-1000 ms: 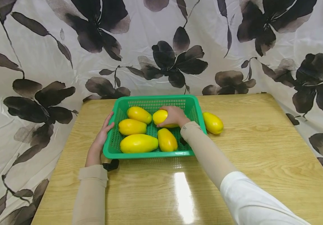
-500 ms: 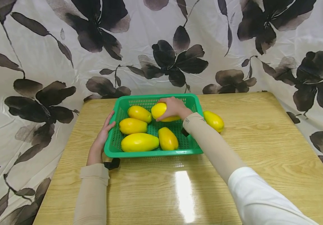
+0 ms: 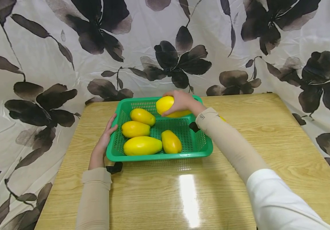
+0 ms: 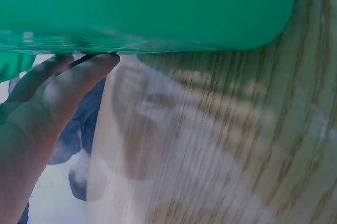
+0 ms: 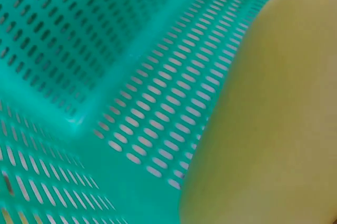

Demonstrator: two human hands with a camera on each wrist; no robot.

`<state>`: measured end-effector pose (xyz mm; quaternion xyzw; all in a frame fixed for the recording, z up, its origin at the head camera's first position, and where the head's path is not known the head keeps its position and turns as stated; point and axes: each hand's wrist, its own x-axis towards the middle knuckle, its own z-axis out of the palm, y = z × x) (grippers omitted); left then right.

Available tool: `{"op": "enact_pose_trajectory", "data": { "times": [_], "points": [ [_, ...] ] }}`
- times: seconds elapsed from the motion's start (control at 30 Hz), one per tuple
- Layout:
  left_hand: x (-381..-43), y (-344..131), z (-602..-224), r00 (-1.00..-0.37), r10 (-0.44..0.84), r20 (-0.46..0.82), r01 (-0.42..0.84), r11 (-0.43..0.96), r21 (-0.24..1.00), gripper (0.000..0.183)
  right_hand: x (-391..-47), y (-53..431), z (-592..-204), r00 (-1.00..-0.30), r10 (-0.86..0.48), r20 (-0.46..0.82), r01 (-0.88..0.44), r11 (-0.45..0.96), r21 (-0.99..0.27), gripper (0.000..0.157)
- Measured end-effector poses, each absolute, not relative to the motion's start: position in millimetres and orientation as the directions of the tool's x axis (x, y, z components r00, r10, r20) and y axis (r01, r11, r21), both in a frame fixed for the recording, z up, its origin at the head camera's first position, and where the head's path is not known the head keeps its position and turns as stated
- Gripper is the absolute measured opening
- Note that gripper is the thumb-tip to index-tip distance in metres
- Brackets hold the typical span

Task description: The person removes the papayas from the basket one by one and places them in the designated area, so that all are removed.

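Observation:
My right hand (image 3: 183,101) grips a yellow papaya (image 3: 164,104), fingers over its top and thumb along its near side. It is raised over the back right of the green basket (image 3: 159,157). In the right wrist view the papaya (image 5: 274,113) fills the right side, with the slotted basket wall (image 5: 47,29) beyond. My left hand (image 3: 103,140) rests against the basket's left side, fingers straight; in the left wrist view its fingers (image 4: 79,79) touch the green wall. Several papayas lie in the basket, among them a large one (image 3: 142,146) at the front left and a shorter one (image 3: 171,142) beside it.
Another papaya (image 3: 223,118) lies on the wooden table (image 3: 153,198) right of the basket, mostly hidden behind my right forearm. A floral cloth (image 3: 142,32) hangs behind the table and at both sides. Black wrist pieces (image 3: 114,167) sit under both wrists.
My right hand has lifted the papaya from the basket floor up and toward the back right. My forearm now covers most of the papaya outside. The left hand stays at the basket's side.

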<state>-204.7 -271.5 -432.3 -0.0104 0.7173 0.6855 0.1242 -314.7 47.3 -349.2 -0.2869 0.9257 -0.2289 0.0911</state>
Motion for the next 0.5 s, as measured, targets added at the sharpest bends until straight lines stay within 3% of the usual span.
{"op": "enact_pose_trajectory", "data": {
  "times": [0.23,0.5],
  "points": [
    [-201.6,-269.9,-430.1,-0.97,0.153,-0.189,-0.183,0.058,0.981,0.054,-315.8,64.7,-333.0,-0.817,-0.574,0.05,-0.507,0.676,-0.534,0.072],
    [-192.2,-260.3,-408.8,-0.966,0.158,-0.204,-0.199,0.048,0.979,0.056,-316.1,92.6,-320.1,-0.825,-0.565,0.015,-0.473,0.675,-0.566,0.075]
  ]
}}
